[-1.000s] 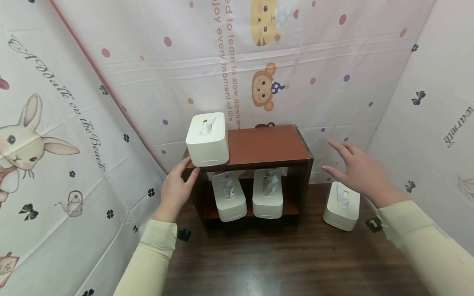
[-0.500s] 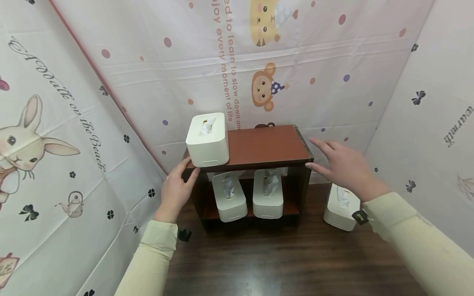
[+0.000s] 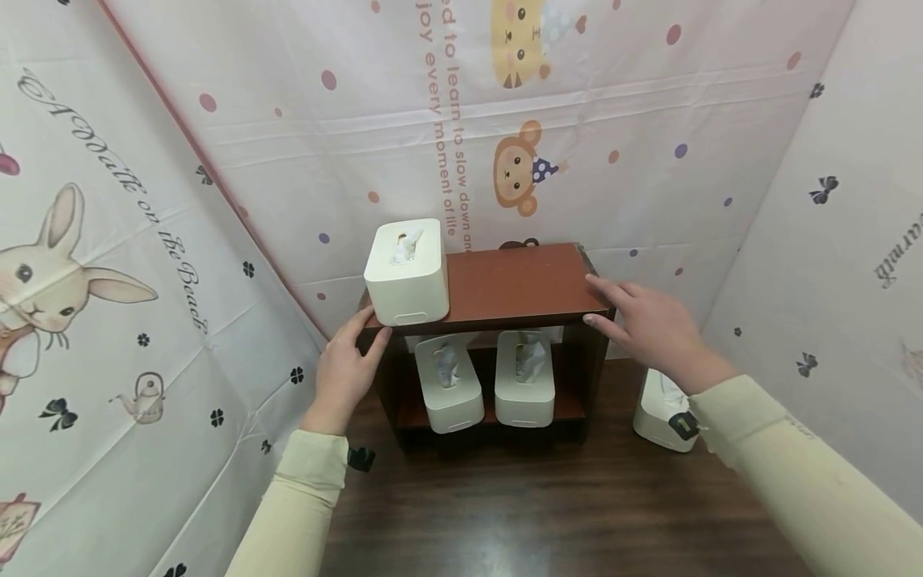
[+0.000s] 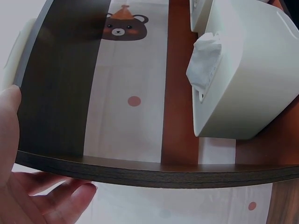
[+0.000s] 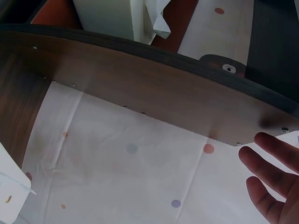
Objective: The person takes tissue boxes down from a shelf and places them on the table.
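Note:
A small dark brown shelf unit with a reddish-brown top point(image 3: 526, 280) stands in the middle of the head view. My left hand point(image 3: 340, 378) holds its upper left front corner. In the left wrist view, the thumb point(image 4: 10, 100) lies at the front edge while the fingers point(image 4: 70, 198) are curled behind the side panel. Just beside this hand, a white tissue box point(image 3: 407, 292) sits on the top's left end. My right hand point(image 3: 659, 332) has its fingers spread at the upper right corner, overlapping it in the head view; the right wrist view shows these fingers point(image 5: 266, 168) beside the outer side panel.
Two more white tissue boxes, a left one point(image 3: 452, 409) and a right one point(image 3: 524, 401), stand inside the lower compartment. Another tissue box point(image 3: 656, 421) is on the dark wood-grain surface point(image 3: 490, 513) to the right, partly behind my right forearm. Printed white cloth point(image 3: 360, 152) encloses the back and sides.
My right hand has moved left from above the loose tissue box to the shelf's upper right corner. The left hand and the tissue boxes keep their places.

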A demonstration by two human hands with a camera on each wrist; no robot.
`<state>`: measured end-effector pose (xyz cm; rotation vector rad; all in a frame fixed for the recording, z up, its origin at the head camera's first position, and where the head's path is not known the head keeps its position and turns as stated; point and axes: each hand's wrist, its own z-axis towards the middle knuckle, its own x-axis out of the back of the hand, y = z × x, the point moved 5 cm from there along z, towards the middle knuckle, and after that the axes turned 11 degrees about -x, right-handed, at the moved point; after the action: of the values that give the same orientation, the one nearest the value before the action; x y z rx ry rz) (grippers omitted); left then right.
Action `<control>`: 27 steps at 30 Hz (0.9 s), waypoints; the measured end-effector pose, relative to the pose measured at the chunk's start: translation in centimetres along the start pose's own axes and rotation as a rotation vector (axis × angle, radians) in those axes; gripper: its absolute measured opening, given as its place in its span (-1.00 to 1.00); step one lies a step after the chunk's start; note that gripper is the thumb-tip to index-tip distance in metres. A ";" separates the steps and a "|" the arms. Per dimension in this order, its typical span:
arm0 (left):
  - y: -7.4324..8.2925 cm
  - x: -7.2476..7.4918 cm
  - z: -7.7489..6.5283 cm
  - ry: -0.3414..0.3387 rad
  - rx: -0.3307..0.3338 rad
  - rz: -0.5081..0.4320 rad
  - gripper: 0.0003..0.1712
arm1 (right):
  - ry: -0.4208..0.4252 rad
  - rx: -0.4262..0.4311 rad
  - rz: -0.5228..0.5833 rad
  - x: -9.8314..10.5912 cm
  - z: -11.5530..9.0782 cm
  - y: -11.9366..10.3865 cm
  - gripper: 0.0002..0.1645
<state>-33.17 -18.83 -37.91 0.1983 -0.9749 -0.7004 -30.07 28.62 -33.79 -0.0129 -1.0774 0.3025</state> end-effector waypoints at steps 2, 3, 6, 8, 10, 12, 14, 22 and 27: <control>0.1 0.0 0.0 0.004 -0.006 -0.002 -0.25 | -0.006 0.003 0.003 0.0 0.0 -0.2 -0.20; 0.1 0.1 0.0 0.005 -0.008 -0.001 -0.26 | -0.011 0.002 0.000 -0.1 0.1 -0.3 -0.21; 0.1 0.2 0.0 0.008 -0.011 -0.001 -0.26 | -0.032 -0.009 0.000 -0.2 0.2 -0.3 -0.24; 0.2 0.2 0.0 0.011 -0.013 -0.005 -0.26 | -0.041 -0.024 0.008 -0.3 0.2 -0.2 -0.26; 0.2 0.3 0.0 0.013 -0.015 -0.007 -0.25 | -0.040 -0.032 0.028 -0.4 0.2 -0.1 -0.27; 0.3 0.3 0.1 0.016 -0.018 -0.008 -0.25 | -0.021 -0.030 0.052 -0.5 0.1 0.0 -0.28; 0.3 0.3 0.1 0.017 -0.020 -0.008 -0.25 | 0.007 -0.021 0.070 -0.5 0.1 0.0 -0.29; 0.2 0.2 0.3 0.012 -0.027 -0.015 -0.26 | 0.030 -0.018 0.155 -1.1 -0.1 0.1 -0.31; -0.1 0.2 0.1 -0.002 -0.033 0.000 -0.26 | 0.013 -0.030 0.189 -1.8 -0.1 0.1 -0.30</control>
<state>-33.23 -19.01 -37.76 0.1685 -0.9641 -0.7168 -30.80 28.26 -35.40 -0.1441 -1.0702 0.4555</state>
